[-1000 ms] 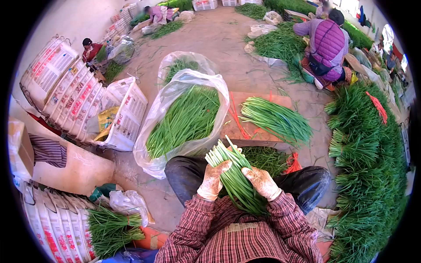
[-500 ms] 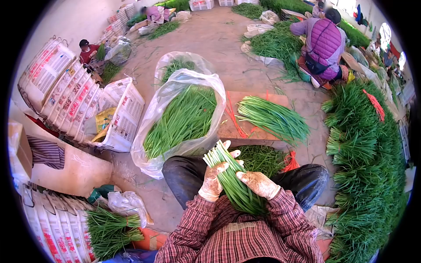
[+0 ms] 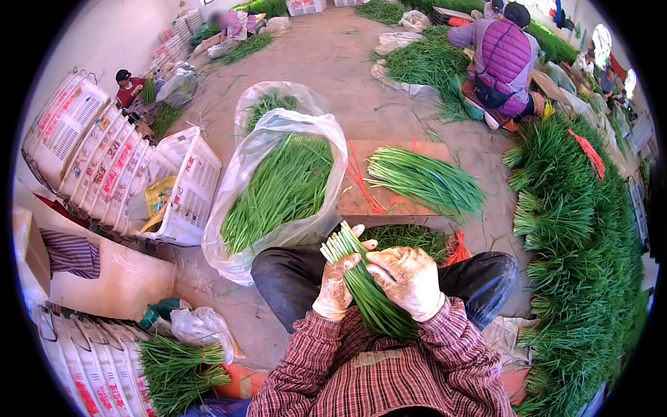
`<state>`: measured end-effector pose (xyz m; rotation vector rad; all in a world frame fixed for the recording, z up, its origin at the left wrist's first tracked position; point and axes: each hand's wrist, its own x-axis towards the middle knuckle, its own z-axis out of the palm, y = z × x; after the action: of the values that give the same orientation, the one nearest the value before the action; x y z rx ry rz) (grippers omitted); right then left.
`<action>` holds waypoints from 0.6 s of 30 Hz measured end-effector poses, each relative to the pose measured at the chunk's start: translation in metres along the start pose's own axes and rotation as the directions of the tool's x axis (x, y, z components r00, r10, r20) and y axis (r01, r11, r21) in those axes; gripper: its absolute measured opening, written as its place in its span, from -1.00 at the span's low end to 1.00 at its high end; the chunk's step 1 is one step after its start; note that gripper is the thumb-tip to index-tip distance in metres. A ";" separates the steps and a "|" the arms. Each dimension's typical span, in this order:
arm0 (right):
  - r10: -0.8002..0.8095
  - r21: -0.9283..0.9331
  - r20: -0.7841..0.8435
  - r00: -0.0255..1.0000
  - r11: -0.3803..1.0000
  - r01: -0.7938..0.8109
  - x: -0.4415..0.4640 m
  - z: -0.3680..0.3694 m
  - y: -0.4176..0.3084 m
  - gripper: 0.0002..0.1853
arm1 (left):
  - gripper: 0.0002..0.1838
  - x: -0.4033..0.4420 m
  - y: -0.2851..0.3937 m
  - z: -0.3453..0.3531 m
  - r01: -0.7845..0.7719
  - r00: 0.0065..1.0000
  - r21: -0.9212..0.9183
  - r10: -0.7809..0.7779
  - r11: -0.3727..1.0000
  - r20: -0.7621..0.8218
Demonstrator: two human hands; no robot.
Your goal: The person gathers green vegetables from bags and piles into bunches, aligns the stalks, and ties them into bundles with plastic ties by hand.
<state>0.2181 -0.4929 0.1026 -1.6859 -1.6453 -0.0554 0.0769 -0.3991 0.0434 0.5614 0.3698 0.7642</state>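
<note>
indoors, a seated person [image 3: 379, 379] held a bundle of green stalks [image 3: 372, 299] between bent knees [image 3: 497, 272]. the gloved left hand [image 3: 336, 281] wrapped around it near the pale ends, thumb across the front, fingertips showing past the far side. the gloved right hand [image 3: 411, 278] curled in against its right side; whether those fingers pinched a stem could not be told. beyond lay a loose pile of stalks [image 3: 424, 181] on a low board [image 3: 434, 151], beside an open plastic bag [image 3: 338, 149].
</note>
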 end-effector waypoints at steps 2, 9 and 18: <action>0.020 -0.037 0.057 0.998 0.999 -0.018 0.002 0.005 -0.003 -0.77 | -0.27 0.001 -0.003 0.000 0.005 1.000 -0.029 -0.004 1.000 0.024; 0.045 0.085 -0.049 0.998 0.996 -0.041 0.002 0.018 0.005 -0.78 | -0.26 -0.005 0.000 0.006 0.007 0.998 0.021 -0.008 1.000 0.054; 0.201 0.326 0.029 0.979 0.924 -0.199 -0.002 0.019 0.009 -0.82 | -0.25 -0.006 -0.004 0.003 0.077 0.996 -0.076 -0.073 0.994 0.056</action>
<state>0.2163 -0.4834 0.0836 -1.5813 -1.3804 0.2997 0.0770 -0.4066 0.0445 0.4906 0.3090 0.6875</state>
